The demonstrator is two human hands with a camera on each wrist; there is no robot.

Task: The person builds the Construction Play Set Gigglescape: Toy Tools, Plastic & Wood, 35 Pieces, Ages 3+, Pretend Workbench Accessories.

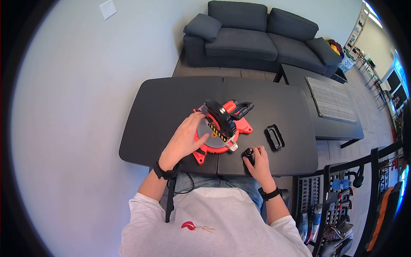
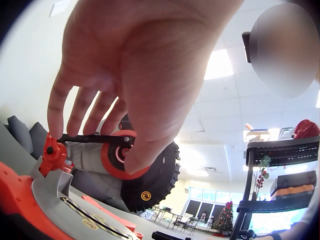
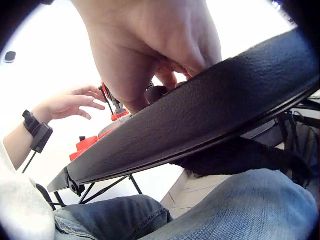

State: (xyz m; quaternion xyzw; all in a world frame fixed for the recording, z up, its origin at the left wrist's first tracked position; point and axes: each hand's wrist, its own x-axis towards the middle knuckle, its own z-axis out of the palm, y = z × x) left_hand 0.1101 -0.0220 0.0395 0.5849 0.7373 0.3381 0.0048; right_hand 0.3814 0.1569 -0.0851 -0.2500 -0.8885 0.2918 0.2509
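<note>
A red and black miter saw [image 1: 219,128] with a round grey base stands on the black folding table [image 1: 278,96]. At its left side is my left hand [image 1: 183,136], fingers loosely extended and thumb apart. In the left wrist view this hand [image 2: 135,75] reaches over the saw's toothed black disc [image 2: 162,175]; whether the fingertips touch it I cannot tell. Near the front edge, right of the saw, my right hand [image 1: 260,166] holds a small dark cylindrical object [image 1: 248,156] between thumb and fingers. The right wrist view shows the right hand [image 3: 155,45] largely hiding that object.
An oval black tray-like part [image 1: 275,137] lies on the table to the right. Beyond are a dark sofa [image 1: 244,43] and a second table [image 1: 299,77] with a grey mat [image 1: 330,99]. Black shelving [image 1: 327,188] with tools and bottles stands at the lower right.
</note>
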